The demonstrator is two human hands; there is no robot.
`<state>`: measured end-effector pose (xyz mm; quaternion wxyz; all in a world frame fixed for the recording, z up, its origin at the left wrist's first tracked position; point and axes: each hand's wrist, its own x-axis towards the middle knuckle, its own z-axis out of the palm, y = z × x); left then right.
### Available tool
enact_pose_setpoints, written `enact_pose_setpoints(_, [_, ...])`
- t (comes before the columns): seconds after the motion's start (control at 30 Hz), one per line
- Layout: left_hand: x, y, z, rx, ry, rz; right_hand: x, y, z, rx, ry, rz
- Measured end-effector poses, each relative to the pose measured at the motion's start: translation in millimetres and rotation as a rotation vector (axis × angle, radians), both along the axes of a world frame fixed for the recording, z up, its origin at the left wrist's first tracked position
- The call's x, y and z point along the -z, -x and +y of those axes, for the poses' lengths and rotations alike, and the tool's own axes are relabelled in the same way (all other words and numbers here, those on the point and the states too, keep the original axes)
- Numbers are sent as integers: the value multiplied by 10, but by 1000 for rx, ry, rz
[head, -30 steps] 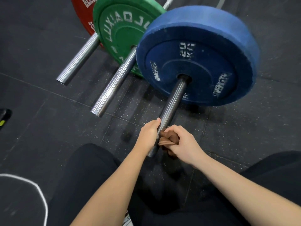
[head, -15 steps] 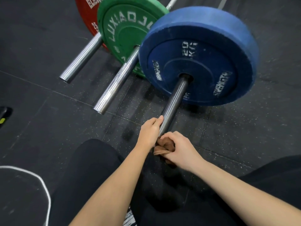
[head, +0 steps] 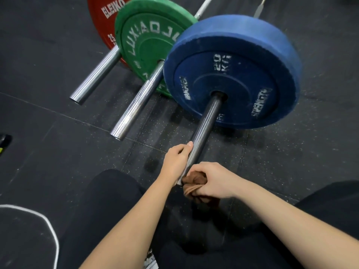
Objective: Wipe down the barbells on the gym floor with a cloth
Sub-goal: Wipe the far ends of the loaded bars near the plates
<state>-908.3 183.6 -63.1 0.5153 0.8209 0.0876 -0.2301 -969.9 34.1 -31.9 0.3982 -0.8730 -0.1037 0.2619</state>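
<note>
Three barbells (head: pixel 203 7) are lying side by side on the black speckled rubber gym floor (head: pixel 48 65), seen from above with the person's black-clad legs framing the bottom of the shot. The blue plate (head: pixel 252 55) (marked 20 KG) is standing nearest the camera, with the green plate (head: pixel 147 35) just behind it to the left and the red plate (head: pixel 101 26) partly hidden behind that. Each bar's steel end is sticking out toward the camera: the far-left sleeve (head: pixel 95 76), the middle sleeve (head: pixel 138 105) and the darker nearest sleeve (head: pixel 206 123), which is running out of the blue plate. The left hand (head: pixel 175 162) is wrapping its fingers round the nearest sleeve close to its free end, the thumb lying along the metal. The right hand (head: pixel 213 179) is clutching a bunched brown cloth (head: pixel 194 183) in a tight fist, holding it against the very tip of that same sleeve, just beside the left hand, with loose folds hanging below the fist
</note>
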Motion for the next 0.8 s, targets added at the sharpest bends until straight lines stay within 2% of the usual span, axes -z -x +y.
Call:
enact_pose_setpoints(0.17, [54,-41,-33,-48,31,7,-117,-180,-187,180,-32,-6])
enact_pose_setpoints(0.3, [138,-16,14,-107,108,35,-183,-275,-293,239,-2,-26])
enact_pose_setpoints(0.4, [-1,53,32,-116,144,14,-178,-409,-342,554,-62,-27])
enact_pose_setpoints(0.47, [-94,98,41,-74,100,-90,-202,-497,-314,799,-173,-14])
enact_pose_setpoints(0.53, [-165,95,45,-21,52,-239,-250,-560,-232,887,-336,16])
enact_pose_setpoints(0.6, [-293,67,14,5,131,-288,-331,-589,-110,852,-586,117])
enact_pose_setpoints(0.7, [-487,-29,-17,-3,295,-231,-442,-582,16,705,-956,293])
enact_pose_setpoints(0.73, [-516,-52,-1,-20,329,-228,-457,-576,35,685,-1014,324])
enact_pose_setpoints(0.8, [-526,-91,62,-95,383,-194,-427,-604,36,751,-962,295])
